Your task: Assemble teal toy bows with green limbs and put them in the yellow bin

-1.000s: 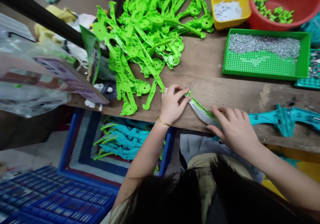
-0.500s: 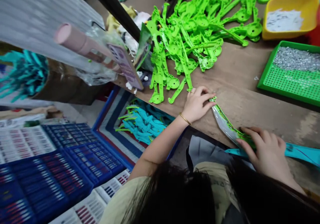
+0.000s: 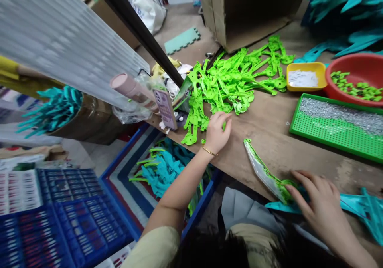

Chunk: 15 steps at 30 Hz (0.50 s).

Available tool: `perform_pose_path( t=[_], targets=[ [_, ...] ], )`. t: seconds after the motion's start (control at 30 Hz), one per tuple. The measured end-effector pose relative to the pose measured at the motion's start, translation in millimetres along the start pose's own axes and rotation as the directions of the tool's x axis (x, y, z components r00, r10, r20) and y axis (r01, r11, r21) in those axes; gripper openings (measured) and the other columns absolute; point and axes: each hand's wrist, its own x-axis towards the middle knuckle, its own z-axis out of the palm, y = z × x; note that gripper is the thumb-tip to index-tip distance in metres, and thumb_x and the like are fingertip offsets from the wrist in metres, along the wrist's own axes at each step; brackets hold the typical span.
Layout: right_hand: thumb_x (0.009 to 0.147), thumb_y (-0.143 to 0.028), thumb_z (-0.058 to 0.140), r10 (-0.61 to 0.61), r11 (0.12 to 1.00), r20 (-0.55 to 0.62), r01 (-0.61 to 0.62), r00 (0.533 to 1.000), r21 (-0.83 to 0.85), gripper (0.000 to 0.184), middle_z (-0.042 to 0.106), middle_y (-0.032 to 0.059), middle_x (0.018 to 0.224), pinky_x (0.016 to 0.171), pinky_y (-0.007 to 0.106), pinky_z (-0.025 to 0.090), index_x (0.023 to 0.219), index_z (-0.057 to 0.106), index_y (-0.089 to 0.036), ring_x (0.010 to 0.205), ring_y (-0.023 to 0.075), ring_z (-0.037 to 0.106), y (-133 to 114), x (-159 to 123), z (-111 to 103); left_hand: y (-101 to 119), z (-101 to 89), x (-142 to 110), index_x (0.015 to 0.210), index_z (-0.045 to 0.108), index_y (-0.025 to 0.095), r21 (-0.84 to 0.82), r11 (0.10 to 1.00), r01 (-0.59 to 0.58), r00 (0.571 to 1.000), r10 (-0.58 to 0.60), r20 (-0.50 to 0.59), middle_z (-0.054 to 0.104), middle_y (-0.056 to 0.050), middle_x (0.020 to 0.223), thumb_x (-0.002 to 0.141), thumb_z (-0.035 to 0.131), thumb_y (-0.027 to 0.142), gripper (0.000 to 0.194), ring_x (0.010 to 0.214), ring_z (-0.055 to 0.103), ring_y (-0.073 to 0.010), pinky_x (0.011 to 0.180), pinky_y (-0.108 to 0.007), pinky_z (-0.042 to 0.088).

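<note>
My left hand (image 3: 218, 132) is at the near edge of a pile of lime-green plastic parts (image 3: 227, 86), long arms with round ends. Its fingers are curled, and a bit of one green part shows between thumb and fingers; the grip is partly hidden. A separate curved green plastic part (image 3: 260, 160), with a translucent pale piece along its near side, lies on the table. My right hand (image 3: 318, 200) holds its wide round end, thumb on the near side and fingers beyond. Beneath that hand lies a teal plastic part (image 3: 356, 206).
A green perforated tray (image 3: 332, 140) holds small metal pieces. Behind it stand a yellow bin (image 3: 321, 76) and a red basin (image 3: 350, 66). A phone (image 3: 166, 110) leans at the table's left edge. Below sits a blue crate (image 3: 119, 172) of teal and green parts.
My left hand has let go of the curved green part's narrow tip and moved left to the pile. My right hand stays at the wide end. The view has shifted and tilted up.
</note>
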Motion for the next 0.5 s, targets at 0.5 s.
perform_pose_path(
  t=[0.5],
  targets=[
    [0.094, -0.056, 0.041, -0.018, 1.0, -0.041, 0.017, 0.999, -0.018, 0.043, 0.071, 0.0048, 0.111, 0.101, 0.051, 0.037, 0.122, 0.056, -0.028, 0.099, 0.0239, 0.068, 40, -3, -3, -77, 28.4, 203, 0.105, 0.066, 0.008, 0.483, 0.784, 0.389, 0.804, -0.545, 0.238, 0.069, -0.02, 0.111, 0.076, 0.071, 0.027, 0.035, 0.11, 0.063, -0.033, 0.096, -0.039, 0.048]
  ],
)
